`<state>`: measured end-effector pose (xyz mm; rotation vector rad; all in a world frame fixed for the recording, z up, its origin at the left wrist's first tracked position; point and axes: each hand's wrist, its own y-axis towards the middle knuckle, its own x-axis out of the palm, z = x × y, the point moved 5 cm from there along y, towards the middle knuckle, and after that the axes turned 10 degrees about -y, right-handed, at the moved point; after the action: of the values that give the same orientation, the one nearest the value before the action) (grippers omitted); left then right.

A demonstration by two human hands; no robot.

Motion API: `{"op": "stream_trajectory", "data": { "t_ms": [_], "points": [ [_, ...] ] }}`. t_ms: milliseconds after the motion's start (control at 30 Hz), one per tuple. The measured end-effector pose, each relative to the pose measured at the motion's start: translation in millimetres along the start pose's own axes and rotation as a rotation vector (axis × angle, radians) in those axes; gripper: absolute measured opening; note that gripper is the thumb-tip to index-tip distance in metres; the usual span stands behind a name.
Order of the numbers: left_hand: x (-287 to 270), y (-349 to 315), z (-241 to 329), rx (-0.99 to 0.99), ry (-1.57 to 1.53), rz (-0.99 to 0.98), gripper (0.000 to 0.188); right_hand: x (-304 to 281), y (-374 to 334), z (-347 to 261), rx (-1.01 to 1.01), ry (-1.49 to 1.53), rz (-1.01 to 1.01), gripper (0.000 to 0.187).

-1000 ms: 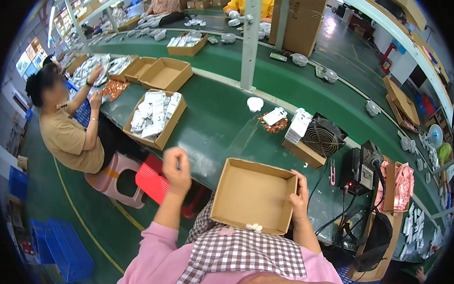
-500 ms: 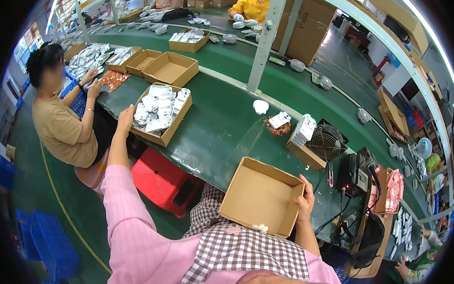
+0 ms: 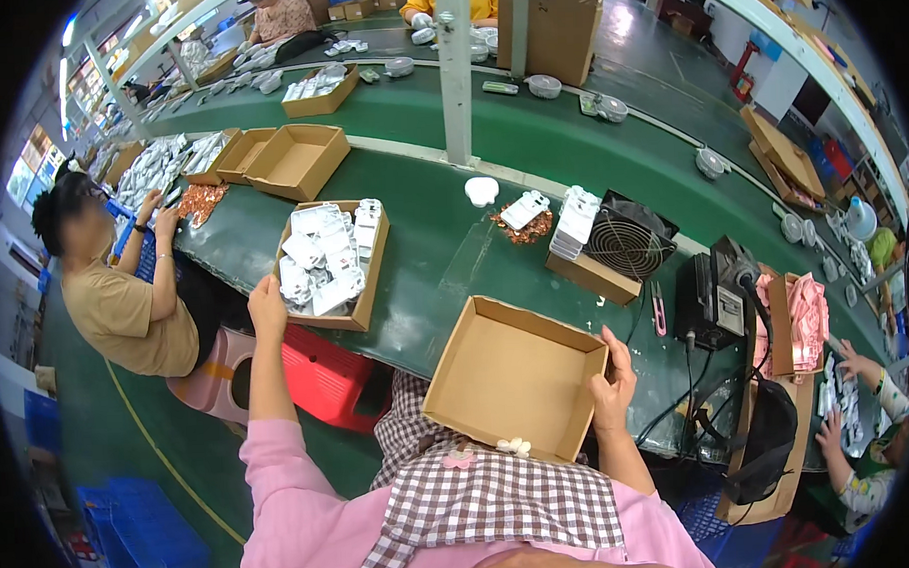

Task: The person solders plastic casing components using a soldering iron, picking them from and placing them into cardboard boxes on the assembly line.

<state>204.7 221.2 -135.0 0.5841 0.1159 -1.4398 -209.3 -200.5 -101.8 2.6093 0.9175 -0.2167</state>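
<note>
My left hand [image 3: 268,309] grips the near left side of a cardboard box [image 3: 373,275] at the table edge. Inside lies a heap of white plastic housings [image 3: 323,251]. My right hand [image 3: 613,384] holds the right wall of a shallow open cardboard box [image 3: 513,377], thumb over the rim. That box leans over my lap, overlapping the table edge, with its bare brown bottom showing. Several small white pieces [image 3: 513,446] are at its near edge, by my checkered apron [image 3: 502,503].
Past the boxes are a white part [image 3: 481,191], copper-coloured small parts [image 3: 535,227], stacked white housings [image 3: 576,220], a fan [image 3: 628,240] and a black powered unit [image 3: 710,300] with cables. A co-worker [image 3: 125,296] sits left. A red stool [image 3: 328,379] stands below. Behind runs a green conveyor [image 3: 369,122].
The box of white housings has slid right along the table and nearer to me, my left hand still on it. My right hand keeps its box almost in place. The view has turned rightward.
</note>
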Motion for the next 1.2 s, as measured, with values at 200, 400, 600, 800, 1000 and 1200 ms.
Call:
{"op": "stream_trajectory", "data": {
  "t_ms": [200,400,600,800,1000,1200],
  "points": [
    [38.4,-56.8,39.7,-0.003,-0.129,-0.165,0.028,-13.8,-1.0,18.5,0.096,0.137,0.033,0.067],
    [63.4,-104.0,72.3,-0.005,-0.146,-0.200,0.039,-26.2,-0.5,20.1,0.126,0.152,0.031,0.070],
    [79.4,-137.0,100.0,-0.029,-0.073,-0.226,0.049,-29.8,3.4,23.3,0.131,0.199,0.023,0.070],
    [96.8,-160.3,118.6,-0.049,-0.134,-0.253,0.047,-31.7,3.3,28.6,0.137,0.245,0.045,0.069],
    [113.1,-174.8,110.3,-0.078,-0.094,-0.299,0.044,-34.7,0.1,24.5,0.159,0.280,0.055,0.068],
    [136.3,-204.1,159.4,-0.195,-0.285,-0.456,0.054,-37.7,-5.0,29.7,0.193,0.251,0.092,0.060]
  ]
}}
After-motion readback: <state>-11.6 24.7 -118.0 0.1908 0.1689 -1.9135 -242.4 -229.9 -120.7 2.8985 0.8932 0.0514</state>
